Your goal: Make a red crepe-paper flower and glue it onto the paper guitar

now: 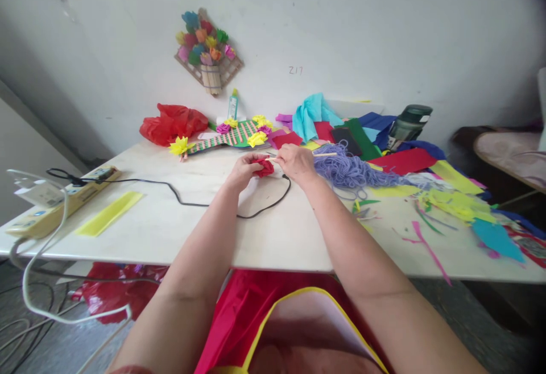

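A home craft corner: a pale table (170,232) against a bare white wall, strewn with bright paper scraps (452,200), a heap of lilac yarn (347,169), a glue bottle (232,104), and a wall-hung paper flower bouquet (205,47).

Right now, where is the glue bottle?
In the head view, the glue bottle stands upright at the table's far edge against the wall, left of centre, between the red plastic bag and the turquoise paper.
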Tool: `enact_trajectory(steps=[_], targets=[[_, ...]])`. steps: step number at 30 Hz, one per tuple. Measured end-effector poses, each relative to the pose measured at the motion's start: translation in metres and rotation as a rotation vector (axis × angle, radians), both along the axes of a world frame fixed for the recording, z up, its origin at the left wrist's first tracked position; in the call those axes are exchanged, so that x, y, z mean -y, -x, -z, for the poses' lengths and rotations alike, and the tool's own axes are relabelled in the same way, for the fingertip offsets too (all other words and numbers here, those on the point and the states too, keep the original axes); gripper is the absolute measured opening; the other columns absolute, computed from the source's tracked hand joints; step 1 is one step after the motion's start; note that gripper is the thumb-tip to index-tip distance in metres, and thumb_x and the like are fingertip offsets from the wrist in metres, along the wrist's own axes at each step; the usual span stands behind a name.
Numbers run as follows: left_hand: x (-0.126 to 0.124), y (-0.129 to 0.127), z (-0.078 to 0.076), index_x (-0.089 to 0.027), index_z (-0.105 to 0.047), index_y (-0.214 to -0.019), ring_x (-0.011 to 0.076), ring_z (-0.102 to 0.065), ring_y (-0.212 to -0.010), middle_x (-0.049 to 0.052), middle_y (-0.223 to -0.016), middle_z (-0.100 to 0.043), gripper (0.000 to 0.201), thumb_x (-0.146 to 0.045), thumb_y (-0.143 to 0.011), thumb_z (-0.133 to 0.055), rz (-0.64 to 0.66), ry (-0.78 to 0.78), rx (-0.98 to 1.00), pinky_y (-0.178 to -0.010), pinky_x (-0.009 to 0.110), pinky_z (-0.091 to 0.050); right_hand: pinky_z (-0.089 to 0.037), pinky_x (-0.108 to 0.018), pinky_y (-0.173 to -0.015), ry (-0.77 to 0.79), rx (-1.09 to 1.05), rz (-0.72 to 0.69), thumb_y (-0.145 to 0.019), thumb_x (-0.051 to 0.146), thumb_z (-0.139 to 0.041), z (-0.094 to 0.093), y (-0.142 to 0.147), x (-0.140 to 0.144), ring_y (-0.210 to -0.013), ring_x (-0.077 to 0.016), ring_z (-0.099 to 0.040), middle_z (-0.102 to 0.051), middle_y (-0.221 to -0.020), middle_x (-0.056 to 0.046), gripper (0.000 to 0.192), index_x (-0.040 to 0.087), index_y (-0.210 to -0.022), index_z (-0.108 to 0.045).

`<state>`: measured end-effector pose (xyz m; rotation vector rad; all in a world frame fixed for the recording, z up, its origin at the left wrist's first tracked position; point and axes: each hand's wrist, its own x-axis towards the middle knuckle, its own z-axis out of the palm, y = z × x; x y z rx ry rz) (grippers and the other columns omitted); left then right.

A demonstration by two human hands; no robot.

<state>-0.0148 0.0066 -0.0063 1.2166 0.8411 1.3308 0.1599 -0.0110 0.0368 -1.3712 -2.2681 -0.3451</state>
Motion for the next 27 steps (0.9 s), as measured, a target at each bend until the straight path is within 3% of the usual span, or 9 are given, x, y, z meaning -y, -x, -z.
enact_trajectory(steps=[6,16,27], targets=[[-0.0026,0.0006,0.0029,-0.014,-0.068,-0.076,0.0155,-0.06,-0.052,0.003,-0.063,-0.068,0.029,-0.014,-0.048,-0.073,-0.018,0.006,0.016,-0.048,0.025,-0.042,-0.033,-0.031,-0.068,-0.031,0.056,-0.045,-0.094,0.025,-0.049,-0.0022,0.0019,0.0021,-0.095,-0.0224,-0.058,-0.069,-0.101,-0.012,0.027,0.014,-0.095,-0.073],[-0.0063,-0.0016,0.0064,-0.013,-0.068,-0.077,0.0148,-0.06,-0.054,0.004,-0.067,-0.069,0.03,-0.015,-0.047,-0.073,-0.122,-0.048,0.042,-0.049,0.025,-0.043,-0.034,-0.03,-0.067,-0.01,-0.018,0.016,-0.093,0.024,-0.052,-0.0027,0.0044,0.005,-0.098,-0.0223,-0.058,-0.069,-0.104,-0.011,0.022,0.015,-0.099,-0.072],[-0.0073,-0.002,0.0068,-0.014,-0.066,-0.078,0.0157,-0.064,-0.063,0.005,-0.075,-0.072,0.031,-0.015,-0.048,-0.072,-0.193,-0.095,0.057,-0.064,0.029,-0.051,-0.039,-0.03,-0.072,0.14,0.007,0.085,-0.098,0.034,-0.046,-0.0084,0.0021,0.0065,-0.097,-0.0225,-0.065,-0.073,-0.109,-0.011,0.033,0.017,-0.107,-0.072]])
